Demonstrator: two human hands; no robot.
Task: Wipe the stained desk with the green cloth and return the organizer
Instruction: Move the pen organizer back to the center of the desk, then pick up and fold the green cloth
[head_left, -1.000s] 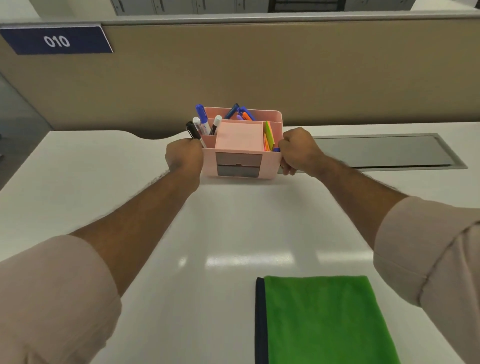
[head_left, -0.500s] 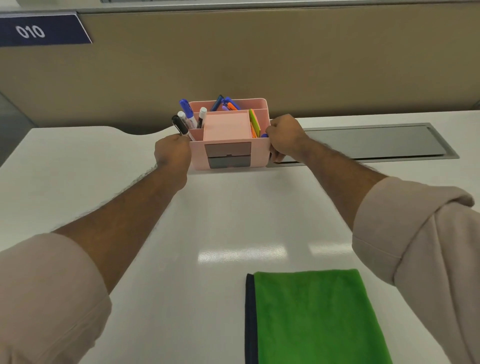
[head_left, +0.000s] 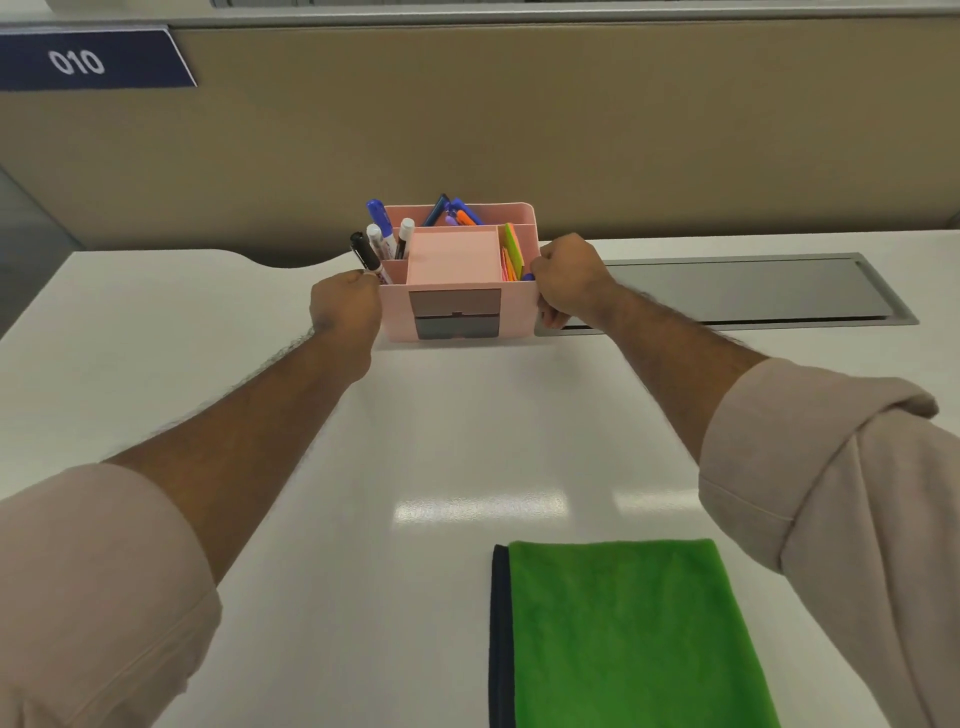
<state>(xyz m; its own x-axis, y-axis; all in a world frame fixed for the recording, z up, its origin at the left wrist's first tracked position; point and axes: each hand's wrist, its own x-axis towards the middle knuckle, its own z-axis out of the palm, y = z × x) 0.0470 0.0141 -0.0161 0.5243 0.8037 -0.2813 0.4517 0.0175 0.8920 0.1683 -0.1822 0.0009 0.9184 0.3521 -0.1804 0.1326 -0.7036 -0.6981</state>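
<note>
Left hand (head_left: 345, 306): clamped against the left wall of the pink plastic desk organizer (head_left: 457, 283), steadying it.
Right hand (head_left: 569, 280): gripping the right wall, so the load stays level.
Organizer: far back on the white surface (head_left: 441, 441), apparently resting, markers upright.
Folded green cloth (head_left: 631, 634): near edge, untouched, well apart.

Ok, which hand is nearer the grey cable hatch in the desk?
Right. The right hand grips the organizer at the cable hatch's left end; the left hand holds the organizer's far side.
</note>
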